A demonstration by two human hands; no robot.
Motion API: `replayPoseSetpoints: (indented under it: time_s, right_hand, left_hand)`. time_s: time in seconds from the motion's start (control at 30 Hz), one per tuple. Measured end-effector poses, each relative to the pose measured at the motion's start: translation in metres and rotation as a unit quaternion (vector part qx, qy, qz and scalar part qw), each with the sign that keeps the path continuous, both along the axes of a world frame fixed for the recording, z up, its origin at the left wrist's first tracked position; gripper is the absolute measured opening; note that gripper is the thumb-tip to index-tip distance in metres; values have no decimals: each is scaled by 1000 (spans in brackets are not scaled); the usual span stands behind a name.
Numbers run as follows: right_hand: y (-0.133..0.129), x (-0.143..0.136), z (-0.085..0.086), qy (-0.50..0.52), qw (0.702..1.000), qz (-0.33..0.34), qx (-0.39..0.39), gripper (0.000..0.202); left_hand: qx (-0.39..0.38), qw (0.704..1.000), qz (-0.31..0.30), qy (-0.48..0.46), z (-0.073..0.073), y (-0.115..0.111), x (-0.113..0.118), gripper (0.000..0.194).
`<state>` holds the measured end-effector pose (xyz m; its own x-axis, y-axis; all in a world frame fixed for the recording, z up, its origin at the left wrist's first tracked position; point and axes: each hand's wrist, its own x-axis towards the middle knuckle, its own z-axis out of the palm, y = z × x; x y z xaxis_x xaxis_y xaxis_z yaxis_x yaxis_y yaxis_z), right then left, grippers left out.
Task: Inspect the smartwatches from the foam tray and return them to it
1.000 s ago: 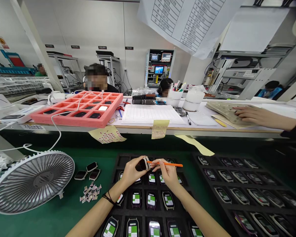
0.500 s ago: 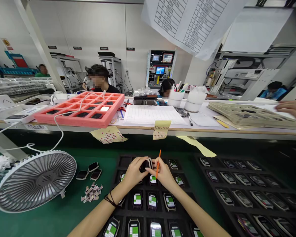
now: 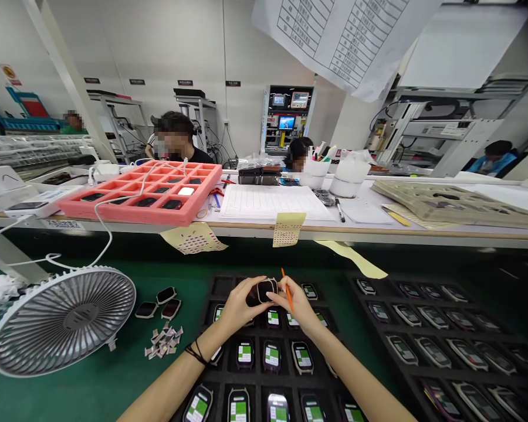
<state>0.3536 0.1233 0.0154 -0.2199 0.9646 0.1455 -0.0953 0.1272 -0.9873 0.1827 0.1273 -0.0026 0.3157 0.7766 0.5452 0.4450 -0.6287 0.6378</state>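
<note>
Watch (image 3: pixel 267 291) with a dark, glossy face and a pale rim sits between the two hands, tilted, above the black tray (image 3: pixel 222 286). Left hand (image 3: pixel 239 306) grasps it from the side, fingers curled over the top and thumb below. Right hand (image 3: pixel 297 305) pinches an orange stick (image 3: pixel 287 289), thin and leaning slightly, while its thumb lies against the watch's face. Another dark surface shows beside the face within the left hand's grip; whether it belongs to the same watch, I cannot tell.

Under the hands, the tray's watches (image 3: pixel 271 355) show green-and-white blocks on their screens, with lines of text too small to read. Left of the left hand lie three loose watches (image 3: pixel 171 309), dark-faced, and a heap of small strips (image 3: pixel 163 341) near the fan (image 3: pixel 66 322).

High above the hands hangs a printed chart (image 3: pixel 338 44); row numbers 49 and 50 can be made out, but the characters beside them are blurred. Ahead of the hands, a yellow note (image 3: pixel 289 230) on the shelf edge bears rows of red marks, too fine to make out.

The fingertips behind the watch are hidden, the forearms cover part of the tray, and its nearest row is cut off by the lower edge of the view.
</note>
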Motion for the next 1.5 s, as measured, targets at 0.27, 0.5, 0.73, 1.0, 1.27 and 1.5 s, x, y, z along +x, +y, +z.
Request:
replayPoseSetpoints:
  time_s: [0.27, 0.5, 0.73, 1.0, 1.27, 1.5]
  right_hand:
    - [0, 1, 0, 61, 998, 0, -17, 44]
    - [6, 3, -9, 38, 999, -26, -2, 47]
    - [19, -6, -22, -76, 994, -74, 27, 45]
    - [45, -66, -22, -150, 988, -35, 1, 34]
    - [31, -72, -19, -74, 997, 7, 9, 46]
    - [22, -56, -8, -8, 1000, 13, 11, 49]
  left_hand:
    - [-94, 991, -6, -100, 1, 2, 1, 41]
    - [-140, 977, -4, -162, -3, 10, 0, 43]
    - [-106, 993, 51, -13, 10, 21, -59, 41]
    - [-44, 969, 108, 219, 6, 24, -101, 36]
    - [-3, 977, 70, 202, 18, 15, -93, 45]
    - [25, 981, -6, 193, 43, 1, -65, 40]
